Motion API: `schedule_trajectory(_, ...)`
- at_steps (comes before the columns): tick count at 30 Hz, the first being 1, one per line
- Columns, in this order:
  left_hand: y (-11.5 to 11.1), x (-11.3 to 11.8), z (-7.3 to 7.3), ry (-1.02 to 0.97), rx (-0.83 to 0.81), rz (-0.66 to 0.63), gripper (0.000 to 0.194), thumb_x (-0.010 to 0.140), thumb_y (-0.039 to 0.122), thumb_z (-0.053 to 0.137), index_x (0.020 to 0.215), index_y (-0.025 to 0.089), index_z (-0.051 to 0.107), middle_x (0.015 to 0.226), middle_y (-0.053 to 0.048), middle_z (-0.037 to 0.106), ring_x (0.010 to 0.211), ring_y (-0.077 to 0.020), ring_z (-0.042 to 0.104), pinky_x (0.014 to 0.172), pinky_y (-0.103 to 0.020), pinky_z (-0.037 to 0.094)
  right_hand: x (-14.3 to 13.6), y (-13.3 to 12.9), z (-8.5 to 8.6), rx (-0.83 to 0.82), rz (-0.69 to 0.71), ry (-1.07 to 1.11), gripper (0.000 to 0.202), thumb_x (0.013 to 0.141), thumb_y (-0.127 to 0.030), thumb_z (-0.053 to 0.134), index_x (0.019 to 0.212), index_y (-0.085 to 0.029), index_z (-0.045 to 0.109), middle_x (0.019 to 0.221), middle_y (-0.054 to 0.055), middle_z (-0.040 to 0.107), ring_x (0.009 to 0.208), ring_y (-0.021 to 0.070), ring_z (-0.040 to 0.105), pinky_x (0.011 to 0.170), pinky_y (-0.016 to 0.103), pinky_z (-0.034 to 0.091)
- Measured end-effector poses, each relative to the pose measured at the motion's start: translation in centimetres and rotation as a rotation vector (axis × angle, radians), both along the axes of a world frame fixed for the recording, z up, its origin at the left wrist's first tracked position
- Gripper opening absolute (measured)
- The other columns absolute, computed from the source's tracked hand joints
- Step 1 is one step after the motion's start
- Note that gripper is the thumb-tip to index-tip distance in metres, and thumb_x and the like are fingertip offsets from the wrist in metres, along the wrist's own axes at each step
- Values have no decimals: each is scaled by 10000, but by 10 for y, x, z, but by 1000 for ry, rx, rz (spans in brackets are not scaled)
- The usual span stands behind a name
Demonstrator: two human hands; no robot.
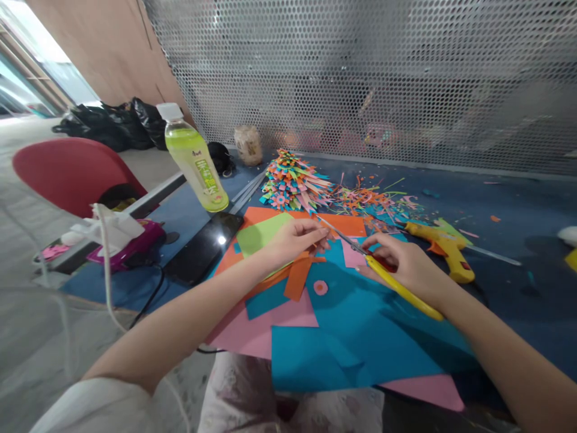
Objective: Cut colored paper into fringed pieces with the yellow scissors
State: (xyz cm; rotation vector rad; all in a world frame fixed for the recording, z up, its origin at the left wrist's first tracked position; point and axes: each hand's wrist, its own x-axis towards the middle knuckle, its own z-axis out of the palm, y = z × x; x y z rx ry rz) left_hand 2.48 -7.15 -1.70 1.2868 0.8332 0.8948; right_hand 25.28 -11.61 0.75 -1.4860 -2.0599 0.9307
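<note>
Yellow-handled scissors [396, 288] are in my right hand [403, 261], their blades pointing up and to the left. Close to the blade tips, my left hand [302, 237] has its thumb and fingers pressed together; what they hold, if anything, is too small to make out. Just below it lie folded orange strips [297, 282]. A small round pink piece with an orange centre [320, 288] rests on the blue sheets [351, 337]. Under my left wrist are a green sheet [256, 236] and a pink sheet [252, 328].
Behind my hands stands a multicoloured paper cone [293, 183], beside scattered paper shreds [378, 201]. A yellow glue gun [444, 249] lies at the right. On the left are a black phone [205, 249], a drink bottle [196, 162] and a purple-based power strip [126, 243].
</note>
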Motion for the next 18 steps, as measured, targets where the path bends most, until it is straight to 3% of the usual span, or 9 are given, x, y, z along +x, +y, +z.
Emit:
schedule_trajectory(5,-1,1,0,6,-37,-14,432,670,538,752,701,128,618,652,-2,653,515,-58,544,551,-222,462,-2,0,-1,36,-8,-20,292,766,-419,666,953,-236,538,611,-37,587,555,164,538,525,273,387)
schedule_trajectory(13,0,4,-3,31,-20,-10,438,681,550,733,725,133,610,663,-7,651,528,-62,542,556,-222,447,-3,0,-5,41,-31,-34,284,754,-411,661,940,-240,531,628,-20,624,580,187,586,531,282,413)
schedule_trajectory(18,4,-5,5,253,183,-114,302,838,417,592,702,148,610,648,-11,631,541,-80,538,555,-223,419,-1,4,-10,91,-105,-92,271,749,-437,658,888,-242,531,618,0,655,587,204,627,537,284,424)
